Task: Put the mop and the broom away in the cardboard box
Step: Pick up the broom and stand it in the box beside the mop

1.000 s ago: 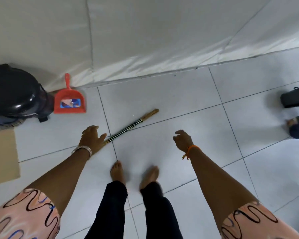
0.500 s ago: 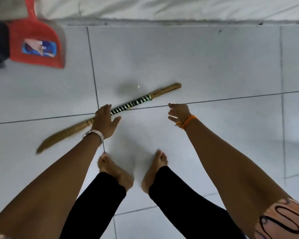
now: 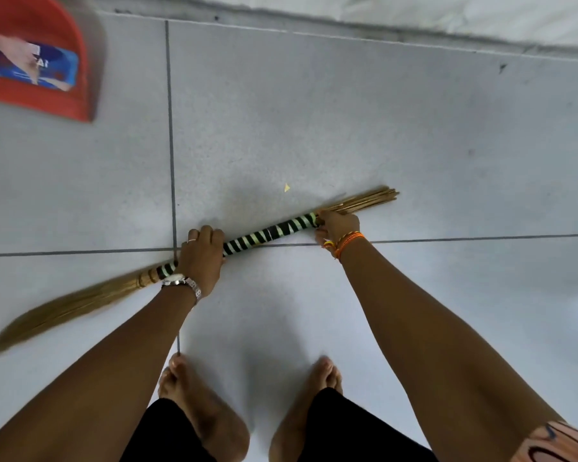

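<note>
A stick broom (image 3: pixel 267 233) lies on the white tiled floor, its handle wrapped in black and pale green stripes, its brown bristles fanning out to the lower left. My left hand (image 3: pixel 202 253) is closed over the handle near the bristle end. My right hand (image 3: pixel 337 226) grips the handle's other end, where bare sticks jut out to the right. No mop and no cardboard box are in view.
A red dustpan (image 3: pixel 37 61) with a blue label lies on the floor at the top left. A white sheet (image 3: pixel 447 11) runs along the top edge. My bare feet (image 3: pixel 247 411) stand just below the broom. A small yellow scrap (image 3: pixel 286 187) lies above the handle.
I have bent lower and the view has closed in on the floor. Both hands went from hovering open above the broom to closing on its handle.
</note>
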Tool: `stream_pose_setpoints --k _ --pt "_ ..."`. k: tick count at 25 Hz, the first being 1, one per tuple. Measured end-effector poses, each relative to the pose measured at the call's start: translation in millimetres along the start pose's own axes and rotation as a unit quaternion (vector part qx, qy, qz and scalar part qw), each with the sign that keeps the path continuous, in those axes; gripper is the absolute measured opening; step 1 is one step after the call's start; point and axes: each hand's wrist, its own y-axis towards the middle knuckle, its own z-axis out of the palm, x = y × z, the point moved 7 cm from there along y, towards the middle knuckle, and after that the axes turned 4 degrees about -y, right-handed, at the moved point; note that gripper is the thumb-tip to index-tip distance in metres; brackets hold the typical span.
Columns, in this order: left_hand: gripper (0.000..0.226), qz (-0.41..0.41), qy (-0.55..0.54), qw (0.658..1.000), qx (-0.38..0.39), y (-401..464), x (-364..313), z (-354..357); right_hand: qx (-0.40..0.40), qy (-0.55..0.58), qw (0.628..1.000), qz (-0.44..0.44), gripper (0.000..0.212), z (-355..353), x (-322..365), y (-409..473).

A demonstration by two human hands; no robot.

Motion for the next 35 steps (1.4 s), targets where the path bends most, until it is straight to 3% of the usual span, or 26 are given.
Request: stream_pose_setpoints --k 3,8,11,15,17,21,24,28,31,35 --pt "0.033 0.04 -0.023 0.999 -0.019 -13 -10 -19 0.017 0.039 0.999 -0.005 0.024 0 21 -25" --pt "0.023 0.021 -0.104 0.992 -0.075 -60 -32 -139 0.044 0.123 0.99 -0.056 0.015 -9 99 -135" --pt "0.025 -0.02 -0.137 0.985 -0.099 -112 -36 -248 0.099 0.14 0.98 -0.104 0.014 -12 165 -255" --pt "0.025 -0.054 -0.196 0.966 -0.159 -190 -44 -398 0.204 0.092 0.944 -0.242 0.009 -2 269 -443" --pt "0.019 -0.064 -0.244 0.952 -0.174 -242 -52 -473 0.26 0.044 0.906 -0.331 0.006 9 319 -556" --pt "0.017 -0.039 -0.344 0.91 -0.228 -352 -49 -604 0.354 -0.076 0.793 -0.489 0.013 57 385 -798" --pt "0.023 -0.039 -0.349 0.898 -0.266 -417 -19 -673 0.369 -0.175 0.709 -0.575 0.016 109 389 -942" --pt "0.03 -0.06 -0.36 0.874 -0.322 -507 76 -730 0.375 -0.233 0.626 -0.643 0.02 201 347 -1082" --pt "0.027 -0.07 -0.358 0.861 -0.355 -570 173 -755 0.382 -0.239 0.589 -0.671 0.022 285 303 -1155" --pt "0.03 -0.098 -0.323 0.854 -0.396 -631 273 -774 0.381 -0.231 0.568 -0.691 0.024 375 253 -1221"
